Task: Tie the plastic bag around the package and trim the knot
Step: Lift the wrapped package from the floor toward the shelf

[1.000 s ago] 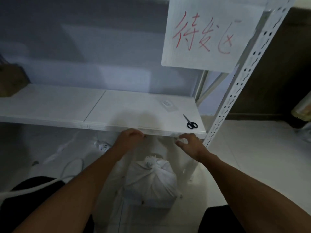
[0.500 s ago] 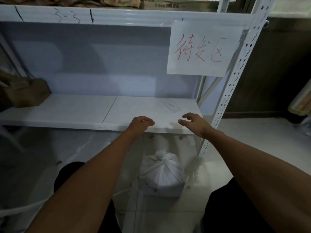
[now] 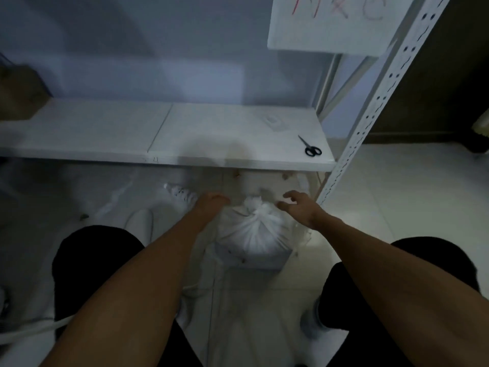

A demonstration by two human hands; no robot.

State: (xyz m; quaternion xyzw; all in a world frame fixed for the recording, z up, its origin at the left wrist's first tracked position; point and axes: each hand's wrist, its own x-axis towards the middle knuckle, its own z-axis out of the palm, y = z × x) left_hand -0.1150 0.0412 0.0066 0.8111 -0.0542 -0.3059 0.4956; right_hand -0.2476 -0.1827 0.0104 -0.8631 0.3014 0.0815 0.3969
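Note:
A package wrapped in a white plastic bag (image 3: 254,234) stands on the floor between my knees, below the shelf. Its knot (image 3: 252,203) sticks up at the top. My left hand (image 3: 211,205) hovers just left of the knot with fingers curled and nothing in them. My right hand (image 3: 299,207) is just right of the knot, fingers spread and empty. Black-handled scissors (image 3: 310,147) lie on the white shelf (image 3: 185,133), near its right front corner.
A perforated white shelf post (image 3: 370,102) rises at the right. A paper sign with red writing (image 3: 333,22) hangs above. A brown item (image 3: 18,94) sits at the shelf's left end. A white cable (image 3: 31,329) and power strip (image 3: 180,194) lie on the floor.
Both hands have dropped from the shelf's front edge down to either side of the bag's knot. The view has tilted downward, and the scissors show on the shelf again.

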